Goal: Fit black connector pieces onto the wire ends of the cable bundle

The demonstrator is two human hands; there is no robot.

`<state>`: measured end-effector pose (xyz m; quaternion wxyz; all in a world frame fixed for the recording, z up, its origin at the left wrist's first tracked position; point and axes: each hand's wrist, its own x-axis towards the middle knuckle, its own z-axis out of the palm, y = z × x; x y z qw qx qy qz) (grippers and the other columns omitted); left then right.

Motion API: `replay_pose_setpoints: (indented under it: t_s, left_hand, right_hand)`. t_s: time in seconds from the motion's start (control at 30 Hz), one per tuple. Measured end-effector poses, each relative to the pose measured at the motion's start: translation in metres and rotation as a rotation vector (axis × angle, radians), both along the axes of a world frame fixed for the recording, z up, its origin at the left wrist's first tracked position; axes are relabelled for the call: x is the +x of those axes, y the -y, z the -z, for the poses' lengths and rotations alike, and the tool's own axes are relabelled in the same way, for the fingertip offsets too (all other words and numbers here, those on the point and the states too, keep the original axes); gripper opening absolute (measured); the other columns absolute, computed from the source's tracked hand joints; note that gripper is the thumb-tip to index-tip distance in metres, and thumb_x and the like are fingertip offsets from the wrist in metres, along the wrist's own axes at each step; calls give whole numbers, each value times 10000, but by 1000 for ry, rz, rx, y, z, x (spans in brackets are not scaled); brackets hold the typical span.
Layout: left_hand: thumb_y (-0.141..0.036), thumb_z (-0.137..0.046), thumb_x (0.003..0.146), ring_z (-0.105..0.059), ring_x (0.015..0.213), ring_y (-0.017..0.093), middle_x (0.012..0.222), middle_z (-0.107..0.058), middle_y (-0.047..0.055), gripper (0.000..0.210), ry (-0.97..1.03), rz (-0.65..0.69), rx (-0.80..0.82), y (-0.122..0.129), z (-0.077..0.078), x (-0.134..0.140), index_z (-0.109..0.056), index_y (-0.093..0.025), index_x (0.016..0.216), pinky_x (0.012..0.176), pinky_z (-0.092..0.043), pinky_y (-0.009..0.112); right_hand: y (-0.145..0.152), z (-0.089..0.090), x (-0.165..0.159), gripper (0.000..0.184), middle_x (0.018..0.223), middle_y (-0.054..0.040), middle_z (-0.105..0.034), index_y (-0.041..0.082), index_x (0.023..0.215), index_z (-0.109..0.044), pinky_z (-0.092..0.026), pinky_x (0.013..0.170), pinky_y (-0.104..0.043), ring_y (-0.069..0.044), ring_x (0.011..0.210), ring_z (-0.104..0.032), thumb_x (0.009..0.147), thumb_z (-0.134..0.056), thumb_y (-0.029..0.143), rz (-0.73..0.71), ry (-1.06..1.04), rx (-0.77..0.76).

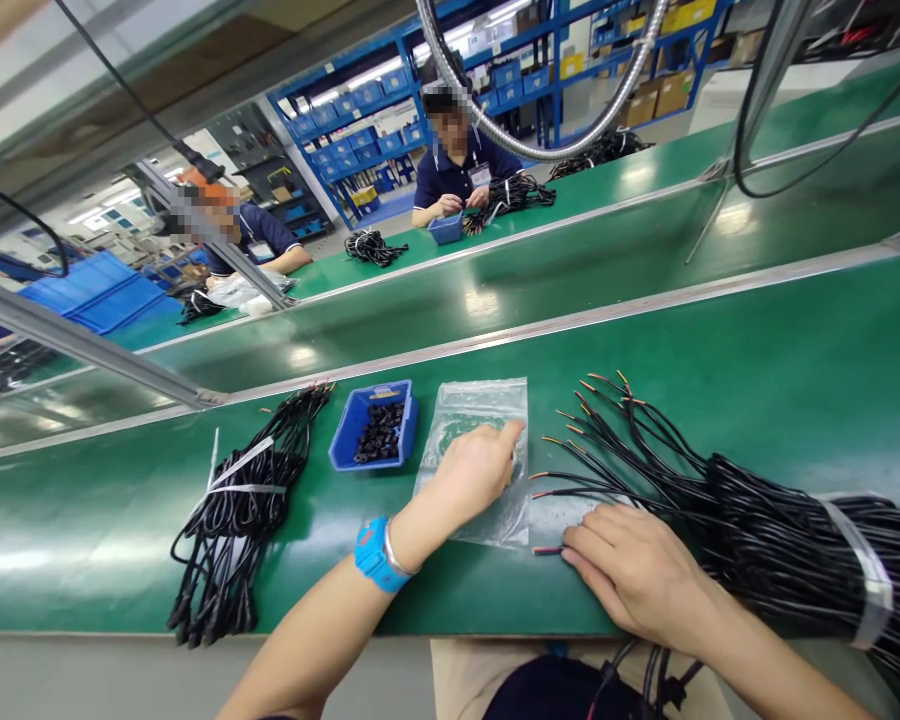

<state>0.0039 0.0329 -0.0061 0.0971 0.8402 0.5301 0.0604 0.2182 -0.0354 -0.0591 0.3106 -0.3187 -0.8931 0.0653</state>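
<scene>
My left hand (476, 470) is over a clear zip plastic bag (506, 515) lying flat on the green bench. Its fingers are curled under and the thumb points away to the right; anything inside them is hidden. With closed fingers, my right hand (634, 565) holds a black cable, whose red and black wire end (547, 550) sticks out to the left. Beside and behind that hand spreads a large bundle of black cables (772, 510), tied with a white band (859, 560). Their stripped wire tips fan toward the bag.
A blue bin (335, 455) of small black parts stands left of the bag. Farther left lies a tied bundle of black cables (251, 500). Cable ends hang over the front edge near my lap. Two co-workers sit across the bench, beyond a metal-edged divider (450, 345).
</scene>
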Motion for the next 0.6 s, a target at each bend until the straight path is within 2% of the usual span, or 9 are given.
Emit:
replay_pose_setpoints:
  t_s: [0.1,0.17,0.23,0.3,0.4,0.5,0.6]
  left_hand:
    - [-48,-509,837,-685,858,283,899,-701,119,479,17,-8,15,5,-2,-2,-543,-153,1304,798,-564,450]
    - [-60,-530,847,-683,902,249,989,-701,122,459,213,-47,-1,19,-1,-5,-550,-157,1294,839,-562,412]
    - [-101,-586,848,-692,871,203,1036,-694,108,358,636,-147,-104,41,3,-7,-617,-166,1199,819,-573,348]
    - [-182,-681,821,-706,785,177,956,-697,82,183,1104,-303,-295,68,12,-4,-695,-161,1003,739,-590,298]
    - [-245,-841,694,-720,724,165,844,-720,56,235,1546,-529,-488,101,31,9,-736,-148,880,712,-602,269]
    - [-254,-885,653,-713,656,137,772,-748,45,269,1750,-639,-496,113,44,25,-769,-162,878,691,-608,243]
    - [-239,-884,658,-723,665,142,818,-767,53,240,1829,-625,-466,111,48,31,-791,-179,872,665,-619,235]
  right_hand:
    - [0,-2,1,218,694,-24,-600,170,871,-647,-364,637,-297,-161,661,-536,970,-453,171,-18,-53,3]
    - [0,-5,2,172,725,-35,-628,159,904,-645,-406,653,-290,-158,687,-567,961,-483,159,-23,-125,2]
    - [0,-9,3,131,760,-44,-657,154,939,-639,-447,661,-283,-153,703,-593,942,-511,128,-24,-220,16]
    - [1,-14,2,129,781,-46,-678,154,972,-637,-475,653,-276,-146,701,-610,916,-538,93,-22,-309,39]
    - [2,-22,-2,133,754,-38,-683,162,955,-652,-483,613,-273,-135,655,-609,880,-573,85,-9,-379,68]
    - [1,-25,-6,104,687,-22,-656,169,907,-667,-456,565,-270,-126,592,-578,855,-603,105,-13,-384,96]
    - [-1,-23,-6,99,668,-16,-648,167,898,-671,-438,560,-269,-122,580,-567,838,-632,98,-27,-366,81]
